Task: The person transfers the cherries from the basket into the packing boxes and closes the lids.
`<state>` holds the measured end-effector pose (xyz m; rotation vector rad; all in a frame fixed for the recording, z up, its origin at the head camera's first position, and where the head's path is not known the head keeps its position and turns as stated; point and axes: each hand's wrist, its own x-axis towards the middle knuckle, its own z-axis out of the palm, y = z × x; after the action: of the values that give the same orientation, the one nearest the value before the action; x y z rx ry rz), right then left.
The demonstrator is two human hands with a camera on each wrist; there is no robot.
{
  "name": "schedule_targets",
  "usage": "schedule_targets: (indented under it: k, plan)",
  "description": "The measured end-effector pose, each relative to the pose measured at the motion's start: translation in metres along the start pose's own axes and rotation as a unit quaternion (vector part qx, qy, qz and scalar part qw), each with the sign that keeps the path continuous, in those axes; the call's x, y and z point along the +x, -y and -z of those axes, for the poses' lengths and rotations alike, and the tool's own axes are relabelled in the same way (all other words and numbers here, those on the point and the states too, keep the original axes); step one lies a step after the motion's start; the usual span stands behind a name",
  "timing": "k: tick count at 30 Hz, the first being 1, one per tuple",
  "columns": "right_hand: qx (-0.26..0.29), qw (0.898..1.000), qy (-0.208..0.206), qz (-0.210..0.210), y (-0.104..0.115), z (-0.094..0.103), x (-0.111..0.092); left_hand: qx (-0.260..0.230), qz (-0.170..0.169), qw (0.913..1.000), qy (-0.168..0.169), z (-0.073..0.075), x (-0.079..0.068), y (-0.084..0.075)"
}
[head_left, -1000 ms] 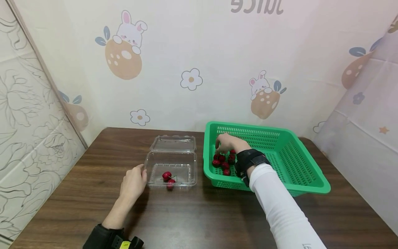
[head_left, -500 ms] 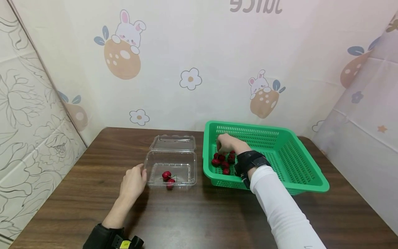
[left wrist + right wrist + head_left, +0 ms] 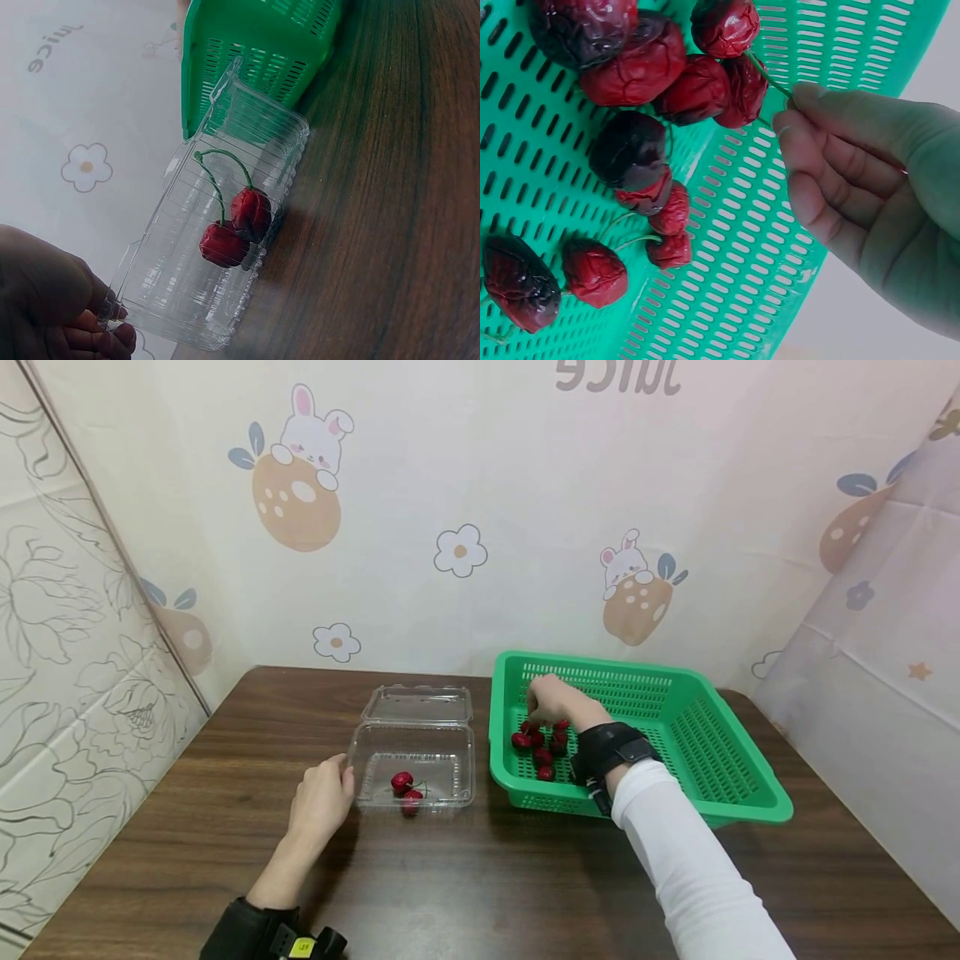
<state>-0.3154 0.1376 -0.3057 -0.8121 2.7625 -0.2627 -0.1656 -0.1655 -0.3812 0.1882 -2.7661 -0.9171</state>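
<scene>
My right hand (image 3: 557,698) is inside the green basket (image 3: 750,752), over its left part. In the right wrist view its thumb and forefinger pinch the green stem (image 3: 771,76) of a wrinkled red cherry (image 3: 726,26). Several other cherries (image 3: 596,271), red to nearly black, lie below on the slotted basket floor. My left hand (image 3: 322,802) holds the left rim of a clear plastic clamshell box (image 3: 169,247) between thumb and fingers. Two cherries (image 3: 223,244) joined by their stems rest in the box, near its front wall.
The clamshell's lid (image 3: 418,705) lies folded back behind the box. The basket stands just right of the box on a brown wooden table (image 3: 450,893). A printed curtain (image 3: 465,460) hangs behind the table, with patterned sheets on both sides.
My right hand has risen slightly and shifted a little to the right within the basket. The left hand and the clamshell box have stayed in place.
</scene>
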Motion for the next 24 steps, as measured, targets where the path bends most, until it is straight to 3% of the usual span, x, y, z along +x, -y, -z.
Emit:
schedule_targets:
  k: [24]
  plan:
    - [0.05, 0.993, -0.104, -0.006, 0.031, 0.043, -0.04, 0.003, -0.006, 0.9999, -0.011, -0.001, -0.001, 0.001]
